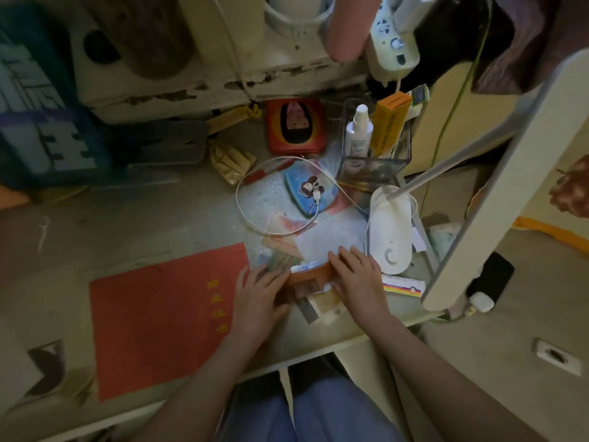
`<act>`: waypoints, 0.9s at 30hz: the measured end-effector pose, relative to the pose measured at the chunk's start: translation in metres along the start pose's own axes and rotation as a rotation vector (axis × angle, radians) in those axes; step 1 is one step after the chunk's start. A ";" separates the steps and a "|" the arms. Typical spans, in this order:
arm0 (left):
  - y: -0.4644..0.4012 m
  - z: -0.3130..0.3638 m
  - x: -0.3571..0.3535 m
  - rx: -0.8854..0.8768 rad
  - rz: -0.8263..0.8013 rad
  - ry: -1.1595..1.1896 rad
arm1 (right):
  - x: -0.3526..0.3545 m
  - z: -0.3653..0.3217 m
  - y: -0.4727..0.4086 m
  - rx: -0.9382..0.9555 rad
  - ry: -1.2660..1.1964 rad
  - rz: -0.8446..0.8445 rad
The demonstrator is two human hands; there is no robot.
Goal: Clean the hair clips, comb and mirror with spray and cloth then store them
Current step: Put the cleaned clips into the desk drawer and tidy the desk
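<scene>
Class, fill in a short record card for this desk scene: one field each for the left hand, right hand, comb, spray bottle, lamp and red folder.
left hand: left hand rests on the left end of the comb, fingers curled over it
right hand: right hand lies over the comb's right end, fingers fairly straight
comb: brown wooden comb, teeth pointing toward the person, over papers on the desk
spray bottle: white spray bottle upright in a clear container
lamp: white desk lamp base right of the hands
red folder: red folder flat, left of the hands
</scene>
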State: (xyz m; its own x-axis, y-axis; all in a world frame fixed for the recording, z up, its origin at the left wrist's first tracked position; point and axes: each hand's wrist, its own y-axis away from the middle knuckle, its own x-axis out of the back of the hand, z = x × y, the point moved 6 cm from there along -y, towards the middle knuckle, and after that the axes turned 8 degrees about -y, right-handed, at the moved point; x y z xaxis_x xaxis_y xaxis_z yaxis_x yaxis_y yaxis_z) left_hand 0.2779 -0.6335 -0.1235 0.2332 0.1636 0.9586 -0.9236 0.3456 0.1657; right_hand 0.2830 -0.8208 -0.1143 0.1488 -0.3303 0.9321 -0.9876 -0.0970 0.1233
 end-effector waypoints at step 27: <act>0.174 -0.137 0.074 0.465 0.323 0.338 | -0.004 -0.180 0.011 0.606 -0.271 -0.076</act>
State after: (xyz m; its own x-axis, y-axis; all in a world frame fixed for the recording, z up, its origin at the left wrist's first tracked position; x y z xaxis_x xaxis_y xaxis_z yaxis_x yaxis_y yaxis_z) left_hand 0.1764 -0.4347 -0.0558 -0.0647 0.4993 0.8640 -0.9806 -0.1924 0.0377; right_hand 0.2629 -0.6518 -0.0552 0.3025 -0.5186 0.7997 -0.7832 -0.6134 -0.1015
